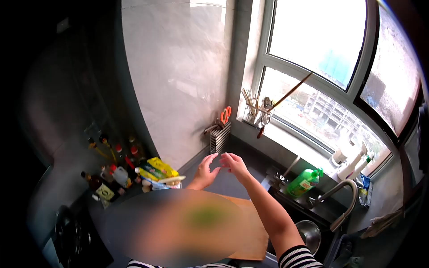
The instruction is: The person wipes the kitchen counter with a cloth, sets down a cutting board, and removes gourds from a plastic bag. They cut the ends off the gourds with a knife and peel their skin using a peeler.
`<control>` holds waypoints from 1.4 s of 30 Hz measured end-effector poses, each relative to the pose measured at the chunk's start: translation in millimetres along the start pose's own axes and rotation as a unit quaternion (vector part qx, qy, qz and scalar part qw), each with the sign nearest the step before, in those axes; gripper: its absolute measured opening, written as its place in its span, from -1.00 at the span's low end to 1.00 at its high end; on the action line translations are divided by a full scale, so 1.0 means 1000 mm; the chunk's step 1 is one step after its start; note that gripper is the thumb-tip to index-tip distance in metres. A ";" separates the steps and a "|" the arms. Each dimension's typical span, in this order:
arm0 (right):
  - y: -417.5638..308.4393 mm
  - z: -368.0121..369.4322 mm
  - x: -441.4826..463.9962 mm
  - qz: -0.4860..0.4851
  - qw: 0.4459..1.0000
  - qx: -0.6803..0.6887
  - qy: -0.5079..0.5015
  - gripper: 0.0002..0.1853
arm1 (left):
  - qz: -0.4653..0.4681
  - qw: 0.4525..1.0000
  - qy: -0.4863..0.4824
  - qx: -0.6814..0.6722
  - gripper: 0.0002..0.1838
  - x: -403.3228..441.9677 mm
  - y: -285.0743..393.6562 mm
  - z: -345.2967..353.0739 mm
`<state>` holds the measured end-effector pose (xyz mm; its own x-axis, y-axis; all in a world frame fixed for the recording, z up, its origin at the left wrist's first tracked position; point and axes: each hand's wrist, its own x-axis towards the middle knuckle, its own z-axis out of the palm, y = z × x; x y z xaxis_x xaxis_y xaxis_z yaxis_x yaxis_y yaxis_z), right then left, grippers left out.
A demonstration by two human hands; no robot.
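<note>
No word can be read with certainty. On the pale label (106, 193) of the dark brown glass bottle (95, 184) stands a rounded dark character, perhaps a 6 or a 0, too unclear to settle; the print on the bright green plastic pump bottle (301, 183) and on the yellow and green plastic packet (159, 168) is too blurred to make out

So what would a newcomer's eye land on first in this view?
Probably the bright window at upper right, with the green bottle below it, beside the faucet. Next, the left hand and right hand, close together near the middle, then the orange-handled scissors in the rack beyond them.
</note>
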<state>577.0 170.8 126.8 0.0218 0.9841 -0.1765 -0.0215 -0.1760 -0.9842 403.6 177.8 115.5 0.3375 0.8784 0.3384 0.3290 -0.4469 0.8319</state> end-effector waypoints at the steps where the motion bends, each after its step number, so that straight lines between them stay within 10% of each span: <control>1: -0.001 0.005 0.033 0.013 0.999 0.041 0.021 -0.65 | 0.001 1.000 -0.001 -0.010 -0.36 0.015 -0.009 -0.008; 15: -0.052 0.026 0.223 0.262 0.923 0.216 0.180 -0.34 | -0.019 0.992 -0.025 -0.123 -0.40 0.109 -0.076 -0.037; 33: -0.089 0.045 0.143 0.005 0.916 0.380 0.128 -0.57 | -0.033 0.983 -0.043 -0.174 -0.40 0.110 -0.071 -0.041; 39: -0.013 0.054 0.005 -0.187 0.952 0.232 0.073 -0.72 | -0.039 0.984 -0.061 -0.163 -0.42 0.075 -0.063 -0.036; 41: 0.002 0.045 -0.029 -0.011 0.921 0.377 0.097 -0.67 | -0.017 0.987 -0.082 -0.138 -0.44 0.049 -0.066 -0.027; 42: 0.031 0.035 -0.032 0.003 0.958 0.233 0.165 -0.66 | -0.009 0.988 -0.098 -0.122 -0.44 0.038 -0.067 -0.023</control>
<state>540.8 134.6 102.3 0.3338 0.9078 -0.2541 -0.4646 -0.0761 -0.8822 373.9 245.2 82.6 0.5051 0.8260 0.2502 0.1229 -0.3558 0.9264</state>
